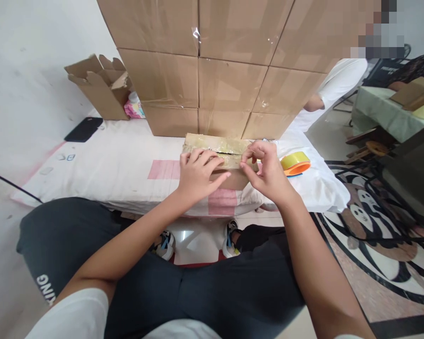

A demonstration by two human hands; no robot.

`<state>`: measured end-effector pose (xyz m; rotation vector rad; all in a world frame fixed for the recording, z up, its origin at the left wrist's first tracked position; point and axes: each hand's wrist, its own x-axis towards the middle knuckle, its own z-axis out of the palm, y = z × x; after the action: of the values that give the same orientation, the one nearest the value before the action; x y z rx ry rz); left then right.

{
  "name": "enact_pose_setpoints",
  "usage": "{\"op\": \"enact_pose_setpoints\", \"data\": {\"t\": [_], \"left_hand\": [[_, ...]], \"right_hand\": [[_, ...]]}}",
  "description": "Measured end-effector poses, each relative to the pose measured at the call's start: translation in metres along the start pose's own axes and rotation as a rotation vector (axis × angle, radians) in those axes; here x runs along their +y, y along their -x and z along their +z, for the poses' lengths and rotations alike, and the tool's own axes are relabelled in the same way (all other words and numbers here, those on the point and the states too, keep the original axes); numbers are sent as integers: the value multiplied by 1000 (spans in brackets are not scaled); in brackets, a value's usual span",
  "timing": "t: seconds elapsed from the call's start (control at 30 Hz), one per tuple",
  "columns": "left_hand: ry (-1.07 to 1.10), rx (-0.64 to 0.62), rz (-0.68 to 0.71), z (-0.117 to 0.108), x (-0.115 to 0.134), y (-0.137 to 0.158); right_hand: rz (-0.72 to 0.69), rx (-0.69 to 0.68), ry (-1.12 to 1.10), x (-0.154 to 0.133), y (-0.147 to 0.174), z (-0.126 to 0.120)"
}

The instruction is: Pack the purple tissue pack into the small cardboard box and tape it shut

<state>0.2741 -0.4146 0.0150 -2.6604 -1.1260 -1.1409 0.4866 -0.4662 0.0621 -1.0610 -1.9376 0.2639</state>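
A small cardboard box (229, 179) rests on the cloth-covered table in front of me. Clear tape and worn, whitish patches cover its top, and a dark narrow gap runs between its flaps. My left hand (201, 172) lies over the box's left side, fingers spread across the top and thumb stretched out. At the right end of the top, my right hand (266, 169) has thumb and fingertips brought together against the edge. Whatever lies between those fingertips is too small to tell. A tape roll (297, 162) with an orange core lies just right of my right hand.
Stacked, taped cartons (229, 84) rise directly behind the box. An open carton (101, 92), a pink packet (134, 107) and a black phone (84, 129) are at the left. Another person's arm (316, 101) shows behind the stack. The white tablecloth (127, 155) ends near my knees.
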Motion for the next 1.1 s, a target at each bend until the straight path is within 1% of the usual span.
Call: {"op": "enact_pose_setpoints", "data": {"t": [0.13, 0.27, 0.53, 0.77, 0.97, 1.1], "left_hand": [[-15, 28, -56, 5, 5, -1], [-13, 39, -61, 6, 5, 0], [-7, 1, -76, 5, 4, 1], [10, 46, -87, 8, 5, 1], [-1, 74, -79, 12, 4, 1], [-7, 87, -89, 13, 5, 1]], "right_hand": [[3, 11, -34, 2, 0, 2], [34, 10, -73, 2, -1, 2], [76, 55, -147, -11, 1, -1], [-7, -15, -77, -2, 1, 4], [-28, 3, -76, 2, 0, 5], [-15, -2, -78, 3, 0, 6]]}}
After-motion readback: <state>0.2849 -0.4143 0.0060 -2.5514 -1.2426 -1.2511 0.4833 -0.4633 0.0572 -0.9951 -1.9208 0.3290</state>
